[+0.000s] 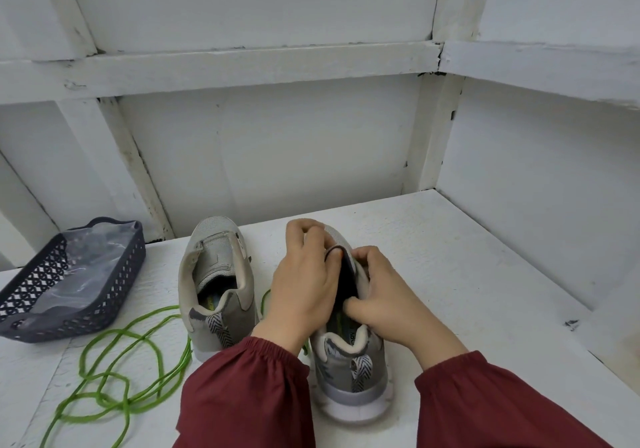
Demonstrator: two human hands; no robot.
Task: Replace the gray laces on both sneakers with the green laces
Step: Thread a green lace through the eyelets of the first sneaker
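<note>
On the white table (467,274), close in front of the person, two gray sneakers are standing side by side, heels facing the camera and toes pointing away to the wall. Both hands are working on the right sneaker (349,361). The left hand (304,284) is curling its fingers over the front of the shoe, with the thumb sitting at the dark tongue (346,281). The right hand (381,295) is pinching the right edge of the shoe opening. No gray lace is showing on either shoe, so lacing looks like the step in hand.

The green laces (117,371) are lying in loose loops to the left of both hands, near the left sneaker (214,274). One strand is running between the shoes and under the left wrist. The left hand is nearer the loops, so reaching for a lace end probably falls to it, going left and toward the person.

The dark basket (52,335) is sitting at the far left, holding a clear plastic bag (90,260). Whether anything is inside the bag, cannot tell.
</note>
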